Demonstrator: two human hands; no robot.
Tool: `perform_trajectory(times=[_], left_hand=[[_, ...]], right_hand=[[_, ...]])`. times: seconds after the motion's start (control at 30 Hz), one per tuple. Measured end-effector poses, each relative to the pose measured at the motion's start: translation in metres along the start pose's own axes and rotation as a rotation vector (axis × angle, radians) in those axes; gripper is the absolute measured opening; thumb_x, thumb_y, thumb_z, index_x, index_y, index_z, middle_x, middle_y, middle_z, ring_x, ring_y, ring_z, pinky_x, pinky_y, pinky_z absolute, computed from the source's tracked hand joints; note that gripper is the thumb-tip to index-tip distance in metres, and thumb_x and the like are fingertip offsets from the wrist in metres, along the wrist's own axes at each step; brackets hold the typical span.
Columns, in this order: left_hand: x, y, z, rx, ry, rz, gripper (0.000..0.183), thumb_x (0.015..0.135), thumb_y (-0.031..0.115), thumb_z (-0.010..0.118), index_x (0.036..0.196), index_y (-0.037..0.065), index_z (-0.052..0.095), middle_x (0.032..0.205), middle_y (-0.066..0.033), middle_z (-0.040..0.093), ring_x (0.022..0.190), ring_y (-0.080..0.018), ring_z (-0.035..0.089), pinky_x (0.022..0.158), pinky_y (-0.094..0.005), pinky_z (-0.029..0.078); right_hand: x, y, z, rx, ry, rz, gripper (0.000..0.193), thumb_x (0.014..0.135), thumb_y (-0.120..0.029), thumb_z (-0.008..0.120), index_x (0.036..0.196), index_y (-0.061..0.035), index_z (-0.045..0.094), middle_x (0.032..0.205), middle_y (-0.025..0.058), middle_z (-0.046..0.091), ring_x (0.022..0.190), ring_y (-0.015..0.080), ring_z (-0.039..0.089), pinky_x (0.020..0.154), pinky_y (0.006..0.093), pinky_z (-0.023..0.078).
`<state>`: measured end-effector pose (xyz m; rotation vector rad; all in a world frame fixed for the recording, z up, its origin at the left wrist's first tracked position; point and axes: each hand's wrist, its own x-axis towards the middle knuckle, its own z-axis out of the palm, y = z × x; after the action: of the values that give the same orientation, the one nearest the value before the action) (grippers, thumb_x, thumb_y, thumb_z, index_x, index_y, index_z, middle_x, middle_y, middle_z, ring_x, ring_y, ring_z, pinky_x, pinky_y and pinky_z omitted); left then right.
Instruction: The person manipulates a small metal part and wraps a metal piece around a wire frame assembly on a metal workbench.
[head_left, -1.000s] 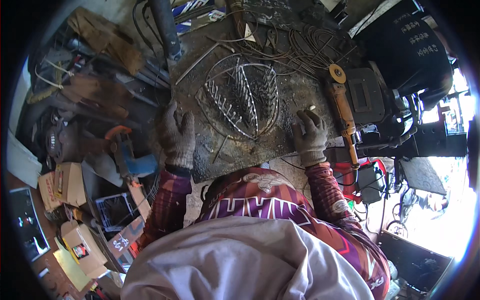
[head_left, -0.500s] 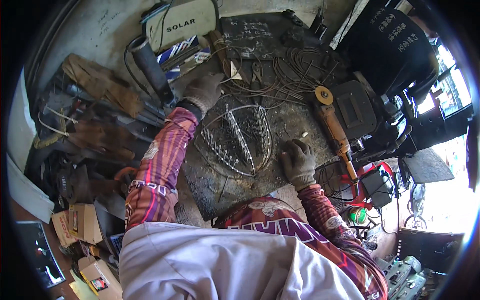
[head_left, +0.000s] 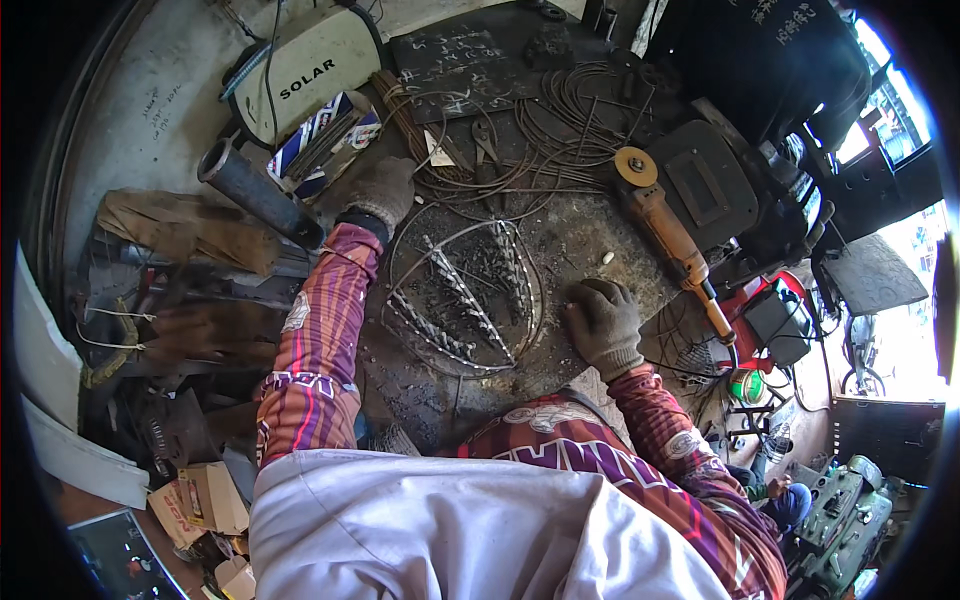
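Observation:
My left hand (head_left: 378, 192), in a grey-brown work glove, reaches to the far left of the dark metal bench (head_left: 400, 405). It is beside an opened carton of thin rods (head_left: 325, 145); its fingers are blurred and partly hidden, so a grip cannot be made out. My right hand (head_left: 607, 325), gloved too, lies palm down on the bench with fingers slightly apart and nothing in it. Between them rests a curved frame of bent metal rod (head_left: 517, 345) with ribbed bars across it. Pliers (head_left: 486, 150) lie just beyond the frame.
An angle grinder (head_left: 665, 225) lies along the right side, near a dark plate with a rectangular window (head_left: 708, 185). Coiled wire (head_left: 560, 110) spreads over the far bench. A wide metal pipe (head_left: 255, 190) and brown cloth (head_left: 190, 230) are at the left. Another person (head_left: 785, 500) is low right.
My view has shifted, so the bench things sit differently. My left hand has moved left, closer to the rod carton. The right hand stays resting on the bench.

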<state>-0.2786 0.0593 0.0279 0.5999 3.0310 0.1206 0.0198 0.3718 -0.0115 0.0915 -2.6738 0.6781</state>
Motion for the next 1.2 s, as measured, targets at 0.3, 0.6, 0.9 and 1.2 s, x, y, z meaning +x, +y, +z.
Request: perform_trajectory(times=[0.3, 0.6, 0.9, 1.2], left_hand=[[-0.013, 0.011, -0.009, -0.114, 0.155, 0.092, 0.021, 0.098, 0.020, 0.061, 0.112, 0.010, 0.073, 0.114, -0.0191, 0.073, 0.109, -0.0414, 0.070, 0.093, -0.0532, 0.057], [-0.020, -0.003, -0.098, -0.262, 0.196, 0.015, 0.027, 0.102, 0.028, 0.060, 0.115, 0.008, 0.073, 0.109, -0.0222, 0.074, 0.111, -0.0427, 0.069, 0.092, -0.0512, 0.056], [-0.061, -0.058, -0.137, -0.771, 0.369, -0.088, 0.039, 0.105, 0.031, 0.064, 0.130, 0.002, 0.071, 0.103, -0.0073, 0.075, 0.090, -0.0167, 0.067, 0.084, -0.0334, 0.054], [-0.143, -0.049, -0.121, -1.241, 0.414, -0.107, 0.034, 0.103, 0.031, 0.070, 0.131, 0.010, 0.071, 0.094, 0.0050, 0.068, 0.065, -0.0003, 0.049, 0.058, -0.0192, 0.042]], right_hand=[[0.004, 0.000, 0.005, -0.014, -0.003, -0.014, 0.027, 0.085, -0.027, 0.077, 0.109, -0.0148, 0.077, 0.117, 0.0086, 0.074, 0.112, 0.0367, 0.068, 0.095, 0.0513, 0.052], [0.005, -0.002, 0.002, -0.016, -0.004, -0.026, 0.026, 0.086, -0.027, 0.077, 0.109, -0.0145, 0.077, 0.117, 0.0096, 0.074, 0.110, 0.0377, 0.068, 0.095, 0.0516, 0.052], [0.004, -0.005, 0.000, -0.010, 0.027, -0.014, 0.024, 0.085, -0.026, 0.076, 0.106, -0.0146, 0.077, 0.114, 0.0092, 0.075, 0.108, 0.0370, 0.069, 0.094, 0.0518, 0.053], [0.005, -0.005, 0.001, -0.006, 0.012, -0.009, 0.024, 0.086, -0.026, 0.076, 0.108, -0.0151, 0.077, 0.116, 0.0085, 0.074, 0.110, 0.0365, 0.068, 0.097, 0.0510, 0.052]])
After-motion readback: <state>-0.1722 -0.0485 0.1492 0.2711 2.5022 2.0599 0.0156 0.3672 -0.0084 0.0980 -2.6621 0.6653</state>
